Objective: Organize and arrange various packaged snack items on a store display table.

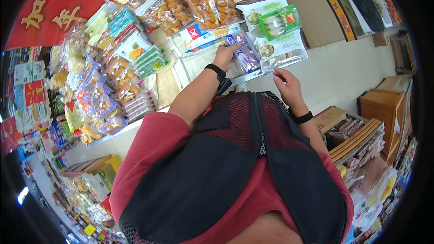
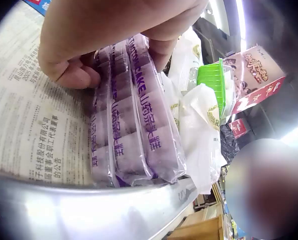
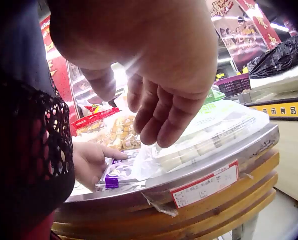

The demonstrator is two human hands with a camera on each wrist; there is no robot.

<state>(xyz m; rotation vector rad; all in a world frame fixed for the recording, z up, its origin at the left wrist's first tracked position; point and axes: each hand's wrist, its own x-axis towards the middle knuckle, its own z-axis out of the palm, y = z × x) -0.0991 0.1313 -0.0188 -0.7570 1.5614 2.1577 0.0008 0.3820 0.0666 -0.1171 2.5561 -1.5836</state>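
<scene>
A stack of purple-printed, clear-wrapped cake packs (image 1: 247, 53) lies at the front edge of the display table, over newspaper. My left hand (image 1: 224, 57) grips the stack from above, its fingers and thumb on opposite sides in the left wrist view. Three packs (image 2: 134, 115) show there side by side. Beside the stack on the right are white bags of round pastries (image 1: 282, 47), with a green tray (image 1: 280, 22) on top. My right hand (image 1: 289, 89) hovers by the table's metal edge near these bags, fingers loosely bent and holding nothing.
Bagged brown buns (image 1: 172, 11) line the back of the table, and a blue-and-white packet (image 1: 203, 37) lies behind the purple packs. More wrapped pastries (image 1: 129, 88) fill the left side. A price label (image 3: 205, 184) is fixed below the metal rim. Wooden cabinets (image 1: 382, 113) stand to the right.
</scene>
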